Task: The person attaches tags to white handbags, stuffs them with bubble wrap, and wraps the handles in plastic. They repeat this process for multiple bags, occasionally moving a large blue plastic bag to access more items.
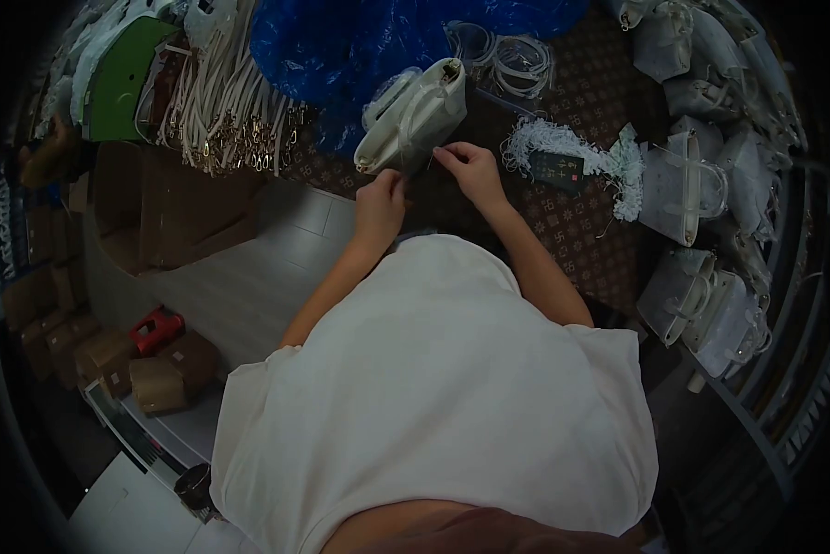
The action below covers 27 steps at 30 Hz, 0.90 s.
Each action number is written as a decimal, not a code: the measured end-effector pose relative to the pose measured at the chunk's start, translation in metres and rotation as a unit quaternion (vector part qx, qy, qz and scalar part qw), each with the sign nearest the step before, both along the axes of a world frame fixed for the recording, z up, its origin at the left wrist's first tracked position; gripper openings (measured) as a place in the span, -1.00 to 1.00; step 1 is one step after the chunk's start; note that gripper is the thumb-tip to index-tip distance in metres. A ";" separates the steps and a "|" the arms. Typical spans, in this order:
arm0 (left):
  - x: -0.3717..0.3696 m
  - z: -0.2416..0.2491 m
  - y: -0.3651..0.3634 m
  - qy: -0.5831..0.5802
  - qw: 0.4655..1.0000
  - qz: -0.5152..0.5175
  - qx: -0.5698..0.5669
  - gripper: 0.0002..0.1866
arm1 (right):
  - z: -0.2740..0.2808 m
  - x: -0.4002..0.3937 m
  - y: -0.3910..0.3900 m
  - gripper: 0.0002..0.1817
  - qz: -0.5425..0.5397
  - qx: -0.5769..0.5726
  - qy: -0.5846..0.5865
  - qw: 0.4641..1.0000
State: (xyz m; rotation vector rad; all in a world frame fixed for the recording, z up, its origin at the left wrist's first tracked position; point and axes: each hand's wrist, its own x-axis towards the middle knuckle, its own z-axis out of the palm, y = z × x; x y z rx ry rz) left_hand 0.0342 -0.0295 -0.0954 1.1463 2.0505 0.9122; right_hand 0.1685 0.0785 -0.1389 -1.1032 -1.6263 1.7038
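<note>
A white handbag (424,120) stands tilted on the patterned brown cloth (577,102), just beyond my hands, with its handle against its side. My left hand (381,205) is closed near the bag's lower left corner; what its fingers hold, if anything, is too small to make out. My right hand (472,175) is beside the bag's lower right side, thumb and forefinger pinched on what looks like a thin pale string. To the right lies a bundle of white strings (558,138), with a dark printed tag (558,170) on it.
Many pale straps with gold clasps (230,120) hang at the left, near a green panel (124,83). Blue plastic sheeting (341,46) and coiled pale straps (523,69) lie behind the bag. Several white handbags (683,185) line the right. Cardboard boxes (170,374) stand lower left.
</note>
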 end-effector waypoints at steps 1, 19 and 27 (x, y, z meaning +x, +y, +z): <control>0.001 0.001 -0.001 -0.216 0.973 0.068 -0.043 -0.89 | 0.002 0.005 0.000 -0.77 -0.001 -0.001 0.000 1.000; 0.001 0.016 0.004 -0.425 0.895 0.133 0.020 -0.80 | 0.048 0.010 -0.031 -0.81 0.011 -0.181 0.098 0.978; 0.002 0.016 0.005 -0.403 0.906 0.120 0.054 -0.78 | 0.046 0.002 -0.038 -0.86 -0.015 -0.095 0.076 0.992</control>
